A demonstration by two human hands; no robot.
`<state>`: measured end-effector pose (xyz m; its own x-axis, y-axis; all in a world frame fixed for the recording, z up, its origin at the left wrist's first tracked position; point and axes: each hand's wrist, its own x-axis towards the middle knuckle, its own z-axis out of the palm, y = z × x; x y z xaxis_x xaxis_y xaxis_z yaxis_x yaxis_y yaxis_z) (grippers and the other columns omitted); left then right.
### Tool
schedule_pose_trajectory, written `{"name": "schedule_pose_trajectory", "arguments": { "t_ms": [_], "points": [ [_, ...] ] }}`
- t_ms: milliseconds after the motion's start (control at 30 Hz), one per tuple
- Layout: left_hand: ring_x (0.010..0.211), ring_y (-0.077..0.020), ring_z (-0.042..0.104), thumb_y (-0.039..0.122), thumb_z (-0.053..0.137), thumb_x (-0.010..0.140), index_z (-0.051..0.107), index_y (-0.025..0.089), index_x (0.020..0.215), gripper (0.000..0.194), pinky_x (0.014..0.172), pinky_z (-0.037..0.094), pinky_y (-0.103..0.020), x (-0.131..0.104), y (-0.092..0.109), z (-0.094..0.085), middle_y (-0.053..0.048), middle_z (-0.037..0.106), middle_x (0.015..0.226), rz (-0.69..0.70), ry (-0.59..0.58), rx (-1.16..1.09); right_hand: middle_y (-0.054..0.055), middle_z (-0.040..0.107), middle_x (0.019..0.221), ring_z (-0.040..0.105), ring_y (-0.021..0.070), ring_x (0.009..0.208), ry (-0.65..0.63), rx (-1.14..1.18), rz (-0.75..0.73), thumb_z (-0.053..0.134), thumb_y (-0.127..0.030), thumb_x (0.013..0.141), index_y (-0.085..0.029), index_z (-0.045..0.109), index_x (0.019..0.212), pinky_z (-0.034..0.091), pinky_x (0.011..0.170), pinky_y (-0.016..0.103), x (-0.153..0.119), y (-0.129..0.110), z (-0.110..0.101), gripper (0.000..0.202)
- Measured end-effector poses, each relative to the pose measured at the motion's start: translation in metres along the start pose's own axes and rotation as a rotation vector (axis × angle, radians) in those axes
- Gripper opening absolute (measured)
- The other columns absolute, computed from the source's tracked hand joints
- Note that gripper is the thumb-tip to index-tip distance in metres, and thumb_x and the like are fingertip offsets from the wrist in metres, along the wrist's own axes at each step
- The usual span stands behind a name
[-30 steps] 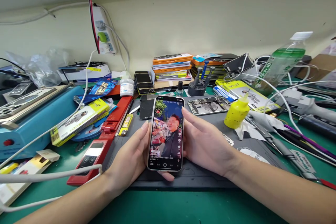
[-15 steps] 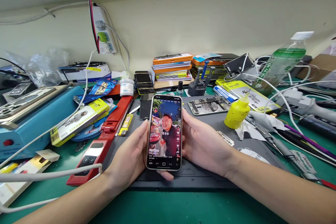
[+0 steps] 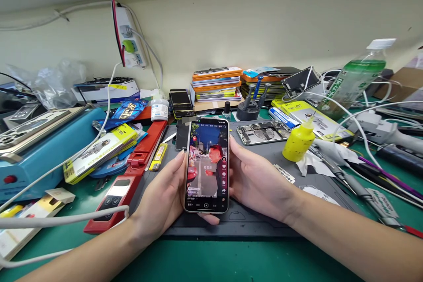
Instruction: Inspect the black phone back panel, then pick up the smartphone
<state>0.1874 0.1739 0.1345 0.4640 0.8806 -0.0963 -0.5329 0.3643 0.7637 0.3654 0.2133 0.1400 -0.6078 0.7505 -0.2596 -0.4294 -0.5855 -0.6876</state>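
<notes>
A smartphone (image 3: 206, 167) is held upright between both hands, its lit screen showing a video of a person on a street. My left hand (image 3: 164, 194) grips its left edge with the thumb along the side. On the right edge, my right hand (image 3: 256, 178) is closed round the phone. Most fingers are hidden behind it, and one fingertip shows below its bottom edge. Behind the phone, an opened phone (image 3: 262, 133) with bare internals lies on the grey work mat (image 3: 231, 229). A dark screen piece (image 3: 181, 135) is partly covered by the held phone.
Right of the mat stand a yellow squeeze bottle (image 3: 298, 143) and a tilted drink bottle (image 3: 355, 81). A red device (image 3: 114, 198), a yellow packet (image 3: 158, 157) and a blue machine (image 3: 39, 158) sit left. Stacked boxes (image 3: 216, 86) line the wall; white cables (image 3: 62, 220) cross the left side.
The video picture on the phone screen has changed, with the person now further right in it. Both hands and the phone stay nearly still.
</notes>
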Motion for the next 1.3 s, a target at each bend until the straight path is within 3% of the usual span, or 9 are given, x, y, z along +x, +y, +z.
{"name": "schedule_pose_trajectory", "arguments": {
  "t_ms": [233,400,567,700,967,1167,1300],
  "points": [
    [0.12,-0.0328,0.062,0.041,0.032,0.102,0.037,0.015,0.152,0.056,0.092,0.058,-0.049,0.0017,0.0029,0.0036,-0.012,0.065,0.135,0.0,0.064,0.008,-0.002,0.041,0.072,0.039,0.0157,0.068,-0.015,0.005,-0.005,0.061,-0.056,0.091,-0.022,0.059,0.085,0.031,0.057,0.026,-0.0007,0.0007,-0.0006,0.035],
    [0.122,-0.0316,0.061,0.044,0.031,0.102,0.036,0.02,0.153,0.056,0.1,0.053,-0.05,0.0014,0.0031,0.0049,-0.01,0.064,0.136,0.001,0.03,0.005,-0.002,0.038,0.072,0.042,0.0162,0.07,-0.001,-0.028,-0.014,0.058,-0.056,0.093,-0.022,0.061,0.087,0.032,0.058,0.026,-0.0009,0.0001,0.0023,0.035],
    [0.123,-0.0318,0.06,0.044,0.034,0.101,0.036,0.021,0.153,0.056,0.102,0.051,-0.05,0.0001,0.0029,0.002,-0.009,0.064,0.136,0.005,0.014,-0.024,-0.001,0.043,0.075,0.042,0.0149,0.069,-0.002,-0.059,-0.016,0.051,-0.054,0.097,-0.021,0.066,0.098,0.034,0.06,0.025,-0.0023,-0.0011,0.0045,0.037],
    [0.123,-0.0331,0.06,0.045,0.034,0.101,0.035,0.021,0.153,0.058,0.099,0.053,-0.051,0.0007,0.0023,0.0002,-0.01,0.064,0.136,0.006,-0.004,-0.026,0.0,0.047,0.077,0.044,0.014,0.067,-0.023,-0.044,-0.011,0.046,-0.053,0.1,-0.019,0.064,0.095,0.035,0.06,0.025,-0.0014,-0.0019,0.0021,0.039],
    [0.129,-0.0299,0.055,0.043,0.036,0.101,0.039,0.016,0.151,0.057,0.102,0.052,-0.042,0.0,0.0019,0.002,-0.01,0.063,0.137,0.05,0.057,0.013,0.002,0.054,0.083,0.047,0.014,0.071,-0.06,-0.021,-0.027,0.046,-0.052,0.101,-0.02,0.061,0.099,0.034,0.059,0.024,-0.0017,0.0016,-0.001,0.036],
    [0.116,-0.0354,0.064,0.045,0.031,0.101,0.044,0.018,0.148,0.056,0.082,0.061,-0.051,0.0,0.0021,-0.0009,-0.013,0.066,0.131,0.008,-0.013,-0.005,0.004,0.054,0.084,0.043,0.0141,0.07,-0.04,-0.064,-0.01,0.046,-0.051,0.101,-0.018,0.064,0.099,0.035,0.061,0.025,-0.0011,0.0008,-0.002,0.038],
    [0.117,-0.036,0.064,0.043,0.028,0.102,0.046,0.02,0.147,0.053,0.08,0.061,-0.051,0.0012,0.0016,-0.0025,-0.013,0.065,0.133,0.012,-0.029,-0.024,0.003,0.055,0.083,0.042,0.0148,0.069,-0.044,-0.084,-0.012,0.047,-0.056,0.099,-0.02,0.064,0.1,0.035,0.062,0.026,-0.0019,0.0002,-0.0008,0.04]
  ]
}}
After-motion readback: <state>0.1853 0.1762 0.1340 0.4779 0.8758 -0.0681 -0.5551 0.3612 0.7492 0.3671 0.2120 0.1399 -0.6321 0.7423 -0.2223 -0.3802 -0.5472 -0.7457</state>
